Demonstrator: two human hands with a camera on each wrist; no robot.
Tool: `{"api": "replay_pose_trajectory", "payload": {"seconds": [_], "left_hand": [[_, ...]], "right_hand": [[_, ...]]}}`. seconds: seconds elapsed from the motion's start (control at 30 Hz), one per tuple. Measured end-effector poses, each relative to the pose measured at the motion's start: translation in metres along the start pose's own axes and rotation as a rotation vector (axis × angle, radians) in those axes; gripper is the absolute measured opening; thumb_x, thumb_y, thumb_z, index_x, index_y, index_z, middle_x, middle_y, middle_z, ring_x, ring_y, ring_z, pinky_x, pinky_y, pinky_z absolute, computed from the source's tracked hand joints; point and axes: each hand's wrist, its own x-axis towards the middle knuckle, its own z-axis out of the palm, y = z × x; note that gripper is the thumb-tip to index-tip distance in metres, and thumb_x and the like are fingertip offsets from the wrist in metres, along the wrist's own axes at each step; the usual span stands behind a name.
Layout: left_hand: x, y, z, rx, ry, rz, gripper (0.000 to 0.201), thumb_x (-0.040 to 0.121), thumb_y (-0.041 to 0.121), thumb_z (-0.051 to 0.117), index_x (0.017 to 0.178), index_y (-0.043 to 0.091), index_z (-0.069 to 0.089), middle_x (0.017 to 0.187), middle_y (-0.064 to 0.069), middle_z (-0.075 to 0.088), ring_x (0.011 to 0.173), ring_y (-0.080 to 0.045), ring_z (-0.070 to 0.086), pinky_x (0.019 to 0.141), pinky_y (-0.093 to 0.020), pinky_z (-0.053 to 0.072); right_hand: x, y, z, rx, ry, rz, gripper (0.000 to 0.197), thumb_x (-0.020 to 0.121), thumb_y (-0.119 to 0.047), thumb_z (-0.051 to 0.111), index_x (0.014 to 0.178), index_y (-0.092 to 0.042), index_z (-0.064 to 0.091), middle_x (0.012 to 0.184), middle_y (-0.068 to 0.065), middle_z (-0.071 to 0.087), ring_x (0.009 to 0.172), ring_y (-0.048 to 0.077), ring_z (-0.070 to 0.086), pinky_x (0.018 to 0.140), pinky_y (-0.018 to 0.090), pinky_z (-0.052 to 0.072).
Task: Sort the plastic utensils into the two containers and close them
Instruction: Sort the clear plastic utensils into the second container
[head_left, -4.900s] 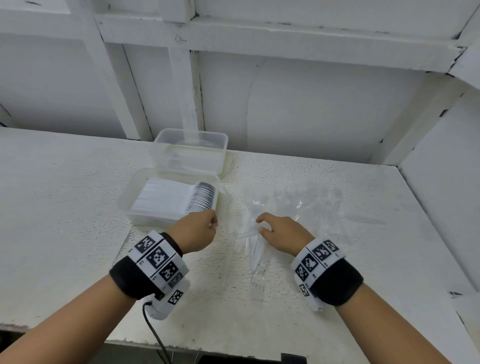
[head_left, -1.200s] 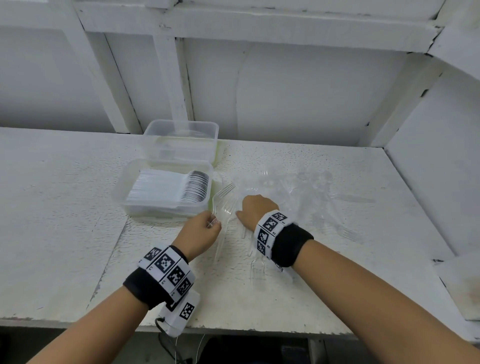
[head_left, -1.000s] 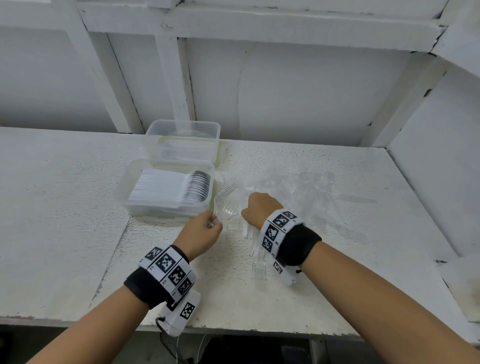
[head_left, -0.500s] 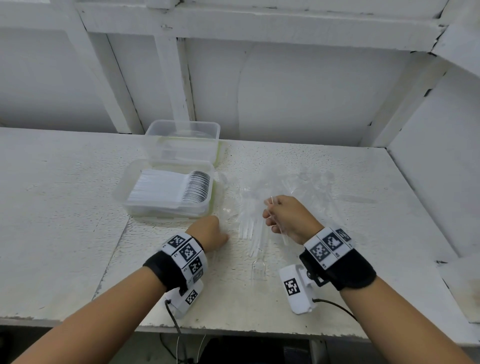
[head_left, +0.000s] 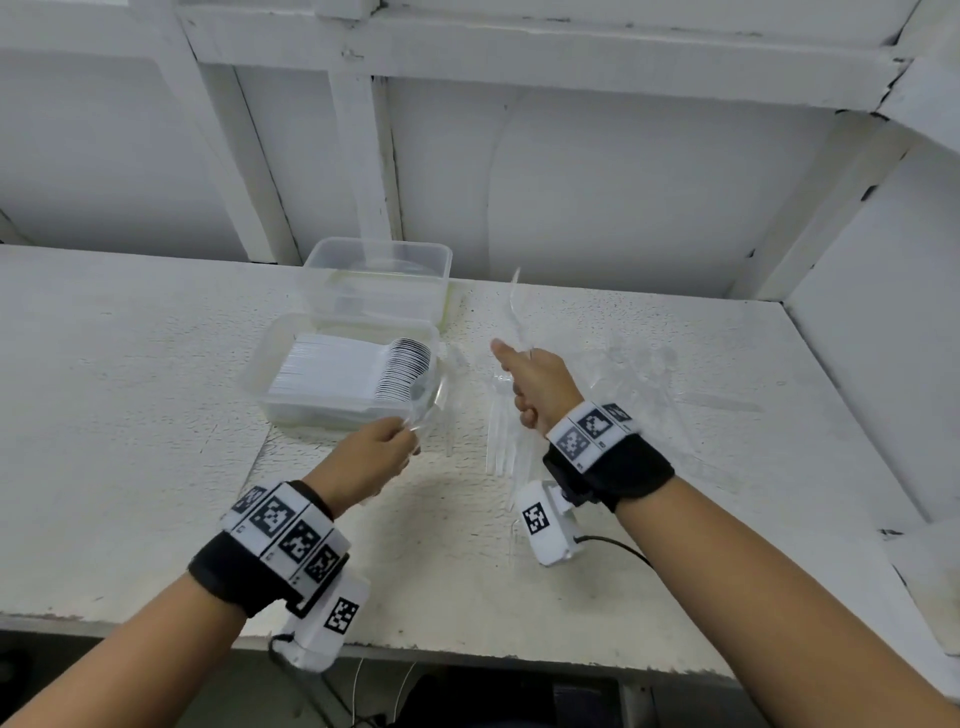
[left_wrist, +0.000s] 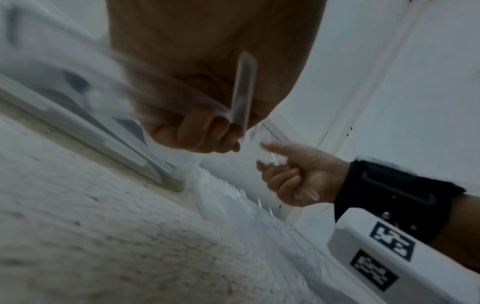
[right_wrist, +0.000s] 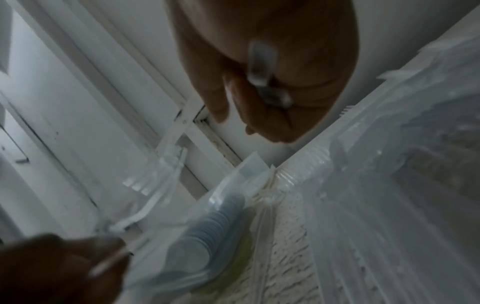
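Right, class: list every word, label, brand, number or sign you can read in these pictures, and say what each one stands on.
There is no readable text in any view.
Left wristband: black-and-white square code markers, with tiny print at the edges too small to read.
Right wristband: the same kind of markers, with print too small to read.
Wrist camera boxes: one code marker each, no words.
Containers and clear utensils: no label visible.

Your left hand (head_left: 382, 451) is curled in a pinch; your right hand (head_left: 535, 382) is fisted, forefinger extended, both forearms reaching forward.
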Motion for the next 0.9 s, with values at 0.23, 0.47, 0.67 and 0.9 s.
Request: {"api": "replay_pose_trajectory", "payload": {"seconds": [0.23,0.47,0.67,0.9], "left_hand": [[-0.013,-0.01,-0.022,-0.288,0.062,-0.05,0.028,0.1,0.023,0.036,0.078,0.01,0.046,0.062,-0.006,0.054,0.05,-0.017,0.048,0.048,-0.026,0.04],[-0.01,-0.016,-0.027,-0.326,0.097,-0.081,0.022,0.098,0.019,0.039,0.077,0.012,0.043,0.06,-0.002,0.04,0.048,-0.014,0.032,0.045,-0.022,0.024],[-0.003,-0.015,-0.024,-0.329,0.081,-0.065,0.023,0.097,0.018,0.038,0.076,0.012,0.044,0.056,0.001,0.038,0.042,-0.009,0.029,0.039,-0.018,0.023],[-0.003,-0.009,-0.019,-0.35,0.1,-0.052,0.023,0.096,0.015,0.038,0.073,0.013,0.043,0.057,0.0,0.04,0.045,-0.011,0.03,0.041,-0.019,0.023]], "right_hand": [[0.028,0.006,0.049,-0.497,-0.04,0.019,0.025,0.092,-0.008,0.043,0.068,-0.005,0.042,0.063,0.006,0.042,0.054,0.017,0.039,0.057,0.027,0.034],[0.029,0.013,0.063,-0.792,-0.101,-0.02,0.016,0.086,-0.014,0.059,0.101,-0.013,0.053,0.076,0.004,0.057,0.079,0.024,0.057,0.075,0.031,0.047],[0.032,0.016,0.061,-0.883,0.0,-0.02,0.033,0.088,-0.015,0.056,0.061,-0.01,0.039,0.061,0.002,0.044,0.054,0.014,0.042,0.054,0.024,0.037],[0.024,0.012,0.042,-0.637,-0.127,0.024,0.026,0.083,-0.015,0.06,0.062,-0.009,0.047,0.058,0.002,0.049,0.048,0.013,0.043,0.046,0.021,0.035]]}}
